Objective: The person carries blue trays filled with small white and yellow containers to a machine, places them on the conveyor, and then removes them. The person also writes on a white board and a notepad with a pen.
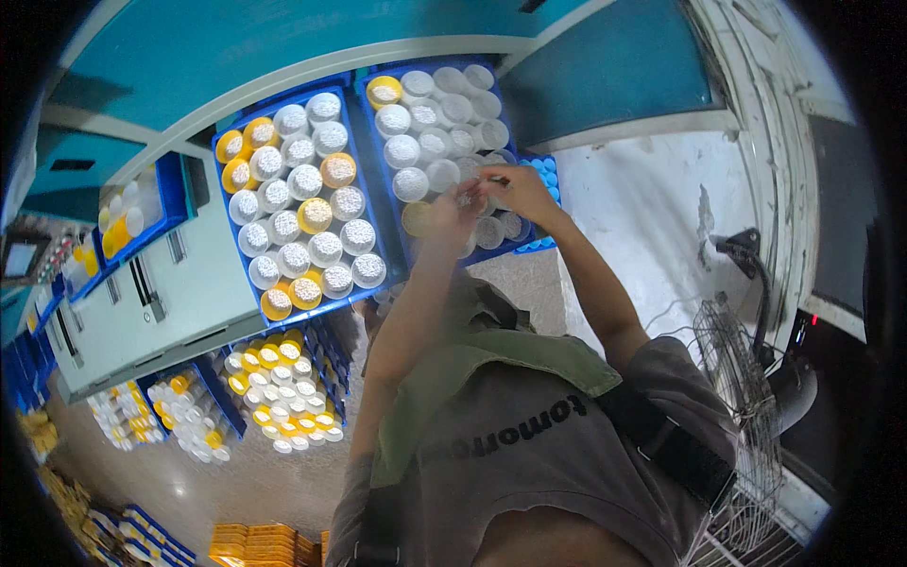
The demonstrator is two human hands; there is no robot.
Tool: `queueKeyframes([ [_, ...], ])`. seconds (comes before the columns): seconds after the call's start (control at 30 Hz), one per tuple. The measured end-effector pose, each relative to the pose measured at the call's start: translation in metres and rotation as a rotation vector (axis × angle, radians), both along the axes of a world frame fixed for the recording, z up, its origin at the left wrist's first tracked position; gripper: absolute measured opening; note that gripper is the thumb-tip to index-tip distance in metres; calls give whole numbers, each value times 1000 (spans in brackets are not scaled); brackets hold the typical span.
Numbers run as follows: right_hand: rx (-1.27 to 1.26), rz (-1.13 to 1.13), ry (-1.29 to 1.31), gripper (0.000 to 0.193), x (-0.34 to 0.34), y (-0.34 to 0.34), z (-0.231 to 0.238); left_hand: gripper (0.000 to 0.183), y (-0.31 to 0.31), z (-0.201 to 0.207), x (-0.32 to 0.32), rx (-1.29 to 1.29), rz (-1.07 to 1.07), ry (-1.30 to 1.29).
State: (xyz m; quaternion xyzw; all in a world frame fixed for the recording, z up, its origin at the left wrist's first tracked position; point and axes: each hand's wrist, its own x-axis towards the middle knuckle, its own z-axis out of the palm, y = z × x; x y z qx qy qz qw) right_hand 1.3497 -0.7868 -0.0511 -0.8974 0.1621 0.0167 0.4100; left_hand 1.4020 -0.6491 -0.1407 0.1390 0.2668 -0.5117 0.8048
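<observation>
Both my hands are close together over the right part of a blue tray of translucent white cups, with a few yellow ones. My left hand is smeared by motion, so its fingers cannot be made out. Beside it, my right hand has its fingers curled in a pinch near a small dark thing I cannot identify. Several cups in this tray hold white pellets, among them a yellow cup at the far left corner. Left of it, a second blue tray carries white and yellow cups filled with white pellets.
Light-blue round pieces sit in a tray at the right. A wire fan guard stands at my right side. Lower left, trays of white and yellow cups stand near the floor, with orange crates behind. Pale drawers are at left.
</observation>
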Motion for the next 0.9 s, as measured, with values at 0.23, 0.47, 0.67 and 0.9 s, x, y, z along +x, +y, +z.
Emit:
queueKeyframes([
  [0.23, -696, 25, 323, 14, -44, -35, -67, 23, 11, -53, -29, 273, -288, -997],
  [0.47, -618, -92, 302, 15, -49, -19, -63, 22, 20, -33, -33, 177, -104, -205],
  [0.67, -210, -87, 31, 18, -67, 9, -13, 32, 13, -21, -45, 516, -481, -1477],
  [0.9, -707, -54, 445, 14, -97, -6, -67, 34, 0, -15, -22, 363, -259, -1076],
])
